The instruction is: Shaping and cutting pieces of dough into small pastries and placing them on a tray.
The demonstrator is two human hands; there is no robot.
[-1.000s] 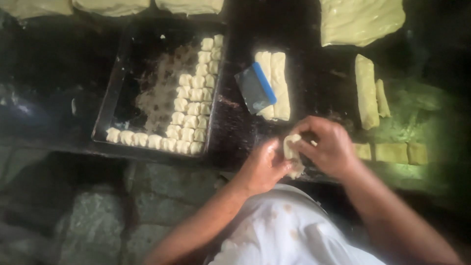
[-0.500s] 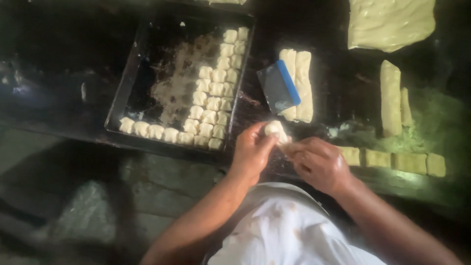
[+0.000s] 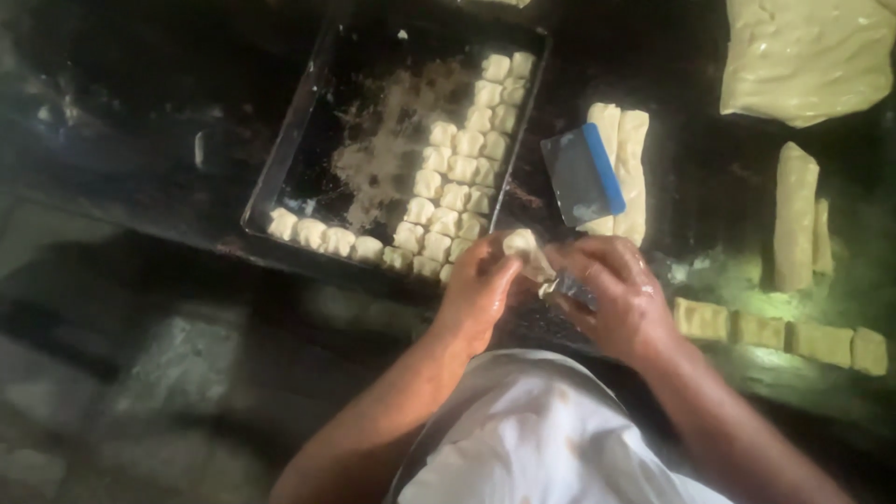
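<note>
Pale dough, one small piece (image 3: 523,250), sits pinched at the fingertips of the left hand (image 3: 481,291), which is curled around it just off the near right corner of the tray; the right hand (image 3: 621,297) is cupped beside it at three o'clock, its fingers closed loosely over something small and dark that I cannot make out, and touching or nearly touching the same piece. Shaping it well seems a matter of light, even pressure from both sides, so the piece comes out the same size as those already laid down, and of keeping it above the worktop (image 3: 691,187) edge rather than over the lap. At eleven o'clock from the hands lies the dark baking tray (image 3: 308,121), floured in the middle, holding shaped pieces (image 3: 457,173): roughly two dozen, in a column two or three wide along its right side and a single row of about seven along its near edge; blur prevents an exact count. At twelve o'clock one blue-edged scraper (image 3: 583,175) leans on two dough logs (image 3: 623,163). At two o'clock are two more logs (image 3: 795,217), one thick and one thin, and one large slab (image 3: 807,56) beyond. At three o'clock four cut blocks (image 3: 779,334) stand in a row.
</note>
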